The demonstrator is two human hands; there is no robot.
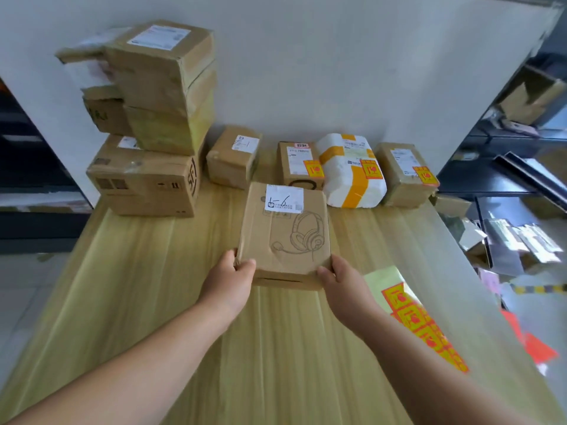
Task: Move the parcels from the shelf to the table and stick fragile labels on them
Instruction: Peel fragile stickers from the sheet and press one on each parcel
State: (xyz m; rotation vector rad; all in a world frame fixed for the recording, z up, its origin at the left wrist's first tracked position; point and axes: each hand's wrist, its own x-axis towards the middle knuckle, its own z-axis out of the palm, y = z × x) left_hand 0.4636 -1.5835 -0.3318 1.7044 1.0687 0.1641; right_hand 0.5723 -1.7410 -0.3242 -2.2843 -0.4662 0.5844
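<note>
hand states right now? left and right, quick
Left hand: grips the near left corner of the headset box.
Right hand: grips the same box at its near right corner.

I see the left hand (236, 280) and the right hand (340, 283) gripping the near corners of the headset box (283, 231), thumbs on top, over the middle of the wooden table (153, 286). I cannot tell whether it rests on the wood. A white slip marked in pen sits at its far edge. Beyond it, along the wall, is a small brown box (233, 156). To its right are three parcels, each bearing an orange fragile label: a printed carton (299, 167), a white bag (352, 173) with orange tape, and a brown parcel (402, 173). Far left stands a stack of cartons (159, 87). A label sheet (420, 320) lies near right, beside the right forearm.
</note>
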